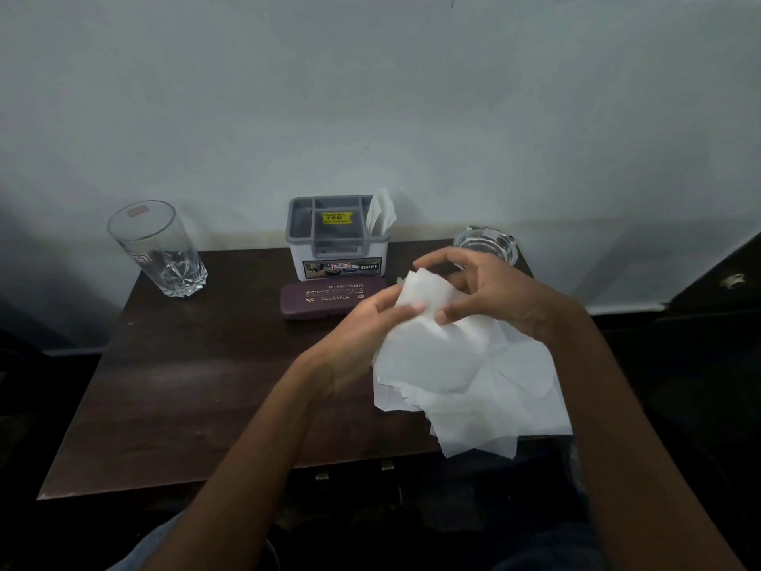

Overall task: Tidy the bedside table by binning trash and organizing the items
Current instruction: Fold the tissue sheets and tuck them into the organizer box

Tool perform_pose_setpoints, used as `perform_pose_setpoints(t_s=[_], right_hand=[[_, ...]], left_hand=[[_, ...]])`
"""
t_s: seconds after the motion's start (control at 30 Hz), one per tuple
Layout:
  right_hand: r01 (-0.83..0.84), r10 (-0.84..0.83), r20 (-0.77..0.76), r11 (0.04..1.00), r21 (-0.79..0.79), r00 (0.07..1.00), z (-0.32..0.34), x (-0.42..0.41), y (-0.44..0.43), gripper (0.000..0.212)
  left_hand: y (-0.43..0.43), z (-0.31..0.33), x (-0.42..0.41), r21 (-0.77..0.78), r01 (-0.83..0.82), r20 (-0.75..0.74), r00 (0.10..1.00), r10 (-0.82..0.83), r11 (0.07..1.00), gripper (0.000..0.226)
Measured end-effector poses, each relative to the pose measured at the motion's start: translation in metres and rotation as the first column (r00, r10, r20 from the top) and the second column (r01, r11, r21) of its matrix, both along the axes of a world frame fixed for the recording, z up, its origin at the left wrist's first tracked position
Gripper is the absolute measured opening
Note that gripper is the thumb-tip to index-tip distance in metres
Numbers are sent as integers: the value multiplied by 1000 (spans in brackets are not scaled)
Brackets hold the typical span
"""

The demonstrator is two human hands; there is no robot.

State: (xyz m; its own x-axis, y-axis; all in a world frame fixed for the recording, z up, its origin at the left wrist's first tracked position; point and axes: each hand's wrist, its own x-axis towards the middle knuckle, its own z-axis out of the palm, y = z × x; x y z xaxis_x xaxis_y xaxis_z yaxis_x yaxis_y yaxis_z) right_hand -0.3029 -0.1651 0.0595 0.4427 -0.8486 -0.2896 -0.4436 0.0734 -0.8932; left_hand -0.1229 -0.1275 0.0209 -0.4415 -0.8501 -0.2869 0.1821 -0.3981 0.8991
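Holding tissue paper (pixel 473 377) above the front right corner of the table (pixel 185 385).
I note left hand (pixel 368 325) and right hand (pixel 498 292) both pinching its top fold, fingers (pixel 440 255) curled.

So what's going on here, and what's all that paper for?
A person is tidying a dark bedside table. The left hand and the right hand both pinch a loose bunch of white tissue paper over the table's right side, and its lower sheets trail past the front edge. A drinking glass stands at the back left. A grey organizer with one tissue poking out sits mid-back, with a maroon spectacle case in front of it. A glass ashtray is behind the hands.
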Motion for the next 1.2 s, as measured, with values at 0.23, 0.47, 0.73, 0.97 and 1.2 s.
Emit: perform_pose_setpoints(t_s=[0.23, 0.47, 0.73, 0.97, 1.2], right_hand=[[526, -496, 321, 851, -7, 807, -8, 12, -9, 50], [630, -578, 383, 776, -14, 721, -19, 37, -7, 38], [555, -555, 425, 821, 137, 716, -14, 24, -7, 35], [548, -538, 404, 830, 101, 740, -13, 19, -6, 25], [512, -466, 364, 858, -38, 807, -13, 20, -4, 28]], left_hand=[[-11, 5, 9, 128, -298, -72, 948, 309, 946, 42], [-10, -5, 10, -79, -489, 76, 866, 494, 869, 37], [-12, -4, 12, -34, -523, 45, 850, 524, 852, 35], [-12, 2, 11, 168, -458, -89, 875, 476, 873, 21], [-13, 6, 12, 409, -400, -196, 839, 508, 820, 28]])
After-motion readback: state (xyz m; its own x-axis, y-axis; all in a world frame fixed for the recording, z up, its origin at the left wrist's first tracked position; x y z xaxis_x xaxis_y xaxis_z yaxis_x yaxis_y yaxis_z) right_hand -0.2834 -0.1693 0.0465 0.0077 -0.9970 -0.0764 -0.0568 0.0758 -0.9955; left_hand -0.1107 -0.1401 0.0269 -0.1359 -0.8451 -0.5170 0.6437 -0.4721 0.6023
